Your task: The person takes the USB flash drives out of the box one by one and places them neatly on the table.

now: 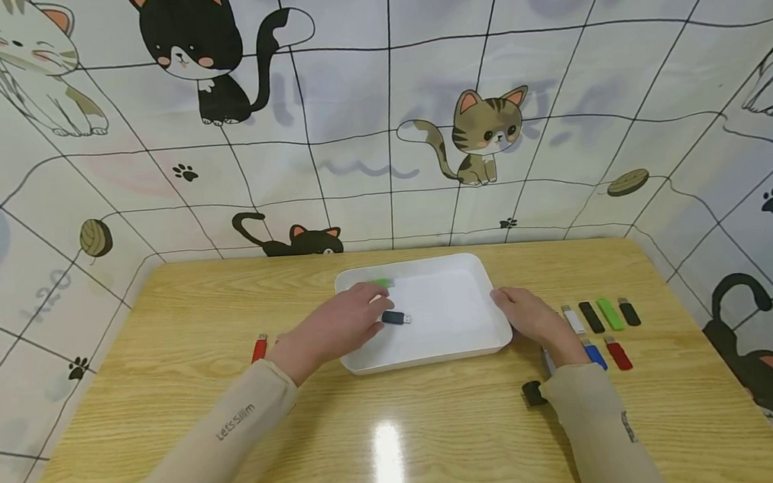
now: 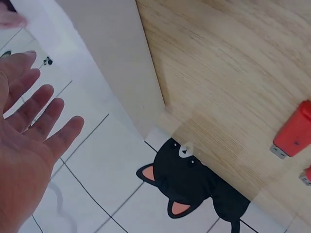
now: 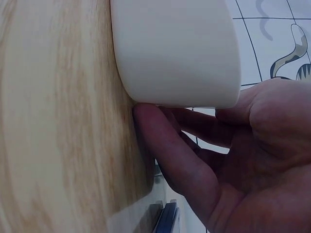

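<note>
A white tray (image 1: 448,309) lies on the table. A green USB stick (image 1: 381,282) and a dark USB stick (image 1: 394,317) rest in its left part. My left hand (image 1: 338,322) hovers over the tray's left side, its fingertips close to both sticks. In the left wrist view, its fingers (image 2: 46,109) are spread and relaxed, with nothing in them. At the tray's right end, my right hand (image 1: 527,317) grips the wall. The right wrist view has its thumb at the rim and the other fingers (image 3: 175,145) curled low against the outer side of the tray.
To the right are rows of USB sticks: white (image 1: 573,320), black (image 1: 592,317), green (image 1: 610,314), blue (image 1: 595,354) and red (image 1: 619,354) among them. Red USB sticks (image 2: 294,128) lie left of the tray. A small black block (image 1: 532,393) is beside the right cuff. A cat-print curtain (image 1: 359,159) surrounds the table.
</note>
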The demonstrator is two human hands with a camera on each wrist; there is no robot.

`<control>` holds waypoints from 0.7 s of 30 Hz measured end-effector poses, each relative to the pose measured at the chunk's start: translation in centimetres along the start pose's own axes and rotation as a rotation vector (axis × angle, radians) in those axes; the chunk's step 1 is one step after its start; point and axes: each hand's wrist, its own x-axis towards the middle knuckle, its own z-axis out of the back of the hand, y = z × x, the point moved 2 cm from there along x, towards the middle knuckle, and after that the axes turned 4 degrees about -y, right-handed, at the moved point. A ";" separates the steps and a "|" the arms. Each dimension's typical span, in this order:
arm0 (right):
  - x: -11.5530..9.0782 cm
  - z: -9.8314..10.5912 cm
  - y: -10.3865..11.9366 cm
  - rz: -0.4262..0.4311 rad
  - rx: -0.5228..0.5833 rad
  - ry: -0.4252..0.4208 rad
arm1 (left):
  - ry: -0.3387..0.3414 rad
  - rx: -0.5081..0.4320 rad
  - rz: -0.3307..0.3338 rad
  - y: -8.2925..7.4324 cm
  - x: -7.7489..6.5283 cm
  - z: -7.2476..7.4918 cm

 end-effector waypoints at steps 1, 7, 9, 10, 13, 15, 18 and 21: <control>0.0 0.0 0.0 -0.002 0.003 0.002 | 0.014 0.020 -0.009 -0.1 0.3 -0.3; 0.0 0.0 -0.1 -0.015 0.019 0.009 | 0.084 0.006 -0.046 -0.4 1.8 -1.2; 0.0 0.1 -0.1 -0.012 0.020 0.007 | 0.112 -0.033 -0.044 -0.5 2.3 -1.4; -0.1 0.1 -0.1 -0.010 0.021 0.008 | 0.132 -0.045 -0.039 -0.5 2.6 -1.5; 0.0 0.0 -0.1 -0.017 0.035 0.003 | 0.195 -0.048 -0.008 -0.5 3.3 -2.0; 0.1 -0.1 0.0 -0.012 0.034 0.005 | 0.236 -0.027 0.016 -0.5 3.7 -2.3; 0.1 -0.1 0.0 -0.030 0.044 0.007 | 0.264 0.002 0.030 -0.5 4.2 -2.7; 0.1 -0.1 -0.1 -0.043 0.040 0.013 | 0.269 0.049 0.017 -0.5 4.7 -3.1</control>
